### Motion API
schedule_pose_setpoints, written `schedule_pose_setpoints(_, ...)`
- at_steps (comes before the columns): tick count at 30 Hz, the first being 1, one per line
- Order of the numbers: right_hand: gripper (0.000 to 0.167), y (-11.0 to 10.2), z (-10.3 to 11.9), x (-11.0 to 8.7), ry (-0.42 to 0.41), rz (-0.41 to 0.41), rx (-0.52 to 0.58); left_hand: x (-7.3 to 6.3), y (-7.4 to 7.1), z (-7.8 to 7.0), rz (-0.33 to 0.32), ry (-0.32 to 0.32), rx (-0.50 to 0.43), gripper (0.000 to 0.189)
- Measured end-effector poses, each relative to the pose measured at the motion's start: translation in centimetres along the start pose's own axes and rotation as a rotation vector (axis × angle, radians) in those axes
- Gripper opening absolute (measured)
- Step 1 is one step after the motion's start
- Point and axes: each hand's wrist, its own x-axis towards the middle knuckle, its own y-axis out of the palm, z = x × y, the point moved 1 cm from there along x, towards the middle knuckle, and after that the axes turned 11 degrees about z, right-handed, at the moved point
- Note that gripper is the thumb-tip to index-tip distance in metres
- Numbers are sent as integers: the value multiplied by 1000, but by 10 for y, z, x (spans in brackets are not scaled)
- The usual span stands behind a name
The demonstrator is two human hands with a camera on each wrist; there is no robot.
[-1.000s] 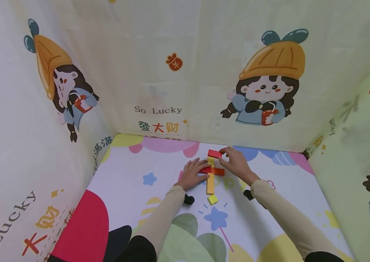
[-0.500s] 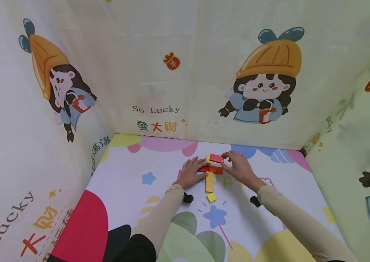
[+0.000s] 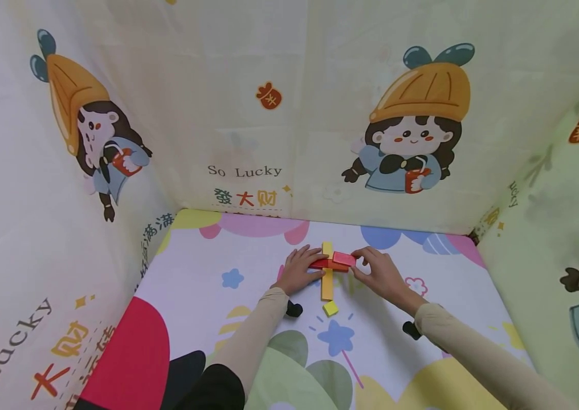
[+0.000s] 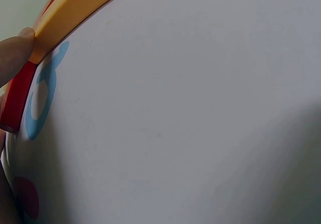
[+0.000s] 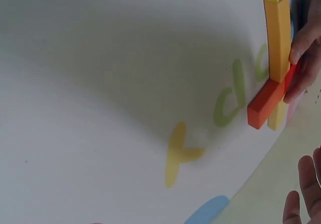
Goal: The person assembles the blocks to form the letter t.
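My left hand [image 3: 297, 272] has thumb and fingers either side of a dark red block [image 4: 19, 96], where it meets an orange block [image 3: 327, 286]. Opposite lies an orange-red block [image 5: 266, 103], and a pale yellow block [image 3: 327, 247] points away, so these flat pieces form a cross. My right hand [image 3: 383, 279] pinches the right end of a bright red block [image 3: 344, 259] above the orange-red one; whether the two touch I cannot tell. A small yellow block [image 3: 330, 308] lies at the orange block's near end. Only some right fingers [image 5: 308, 184] show in the right wrist view.
The blocks lie on a white printed mat [image 3: 264, 239] with coloured shapes and letters. Pale cloth walls [image 3: 315, 131] with cartoon prints enclose its back and both sides. A large red shape [image 3: 133, 353] is at the left front.
My right hand has brought the bright red block nearer and rightward, from beside the pale yellow block to above the orange-red one. The left hand keeps its place.
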Motion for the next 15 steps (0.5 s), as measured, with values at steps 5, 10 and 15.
schedule_pose_setpoints(5, 35, 1, -2, -11, -19, -11, 26, 0, 0, 0, -2, 5, -5, 56)
schedule_pose_setpoints(10, 35, 1, -5, -20, -26, -22, 64, 3, 2, 3, -17, 19, -4, 55)
schedule_pose_setpoints(15, 36, 3, -10, -29, -28, -35, 82, 5, 5, 7, -26, 30, 6, 55)
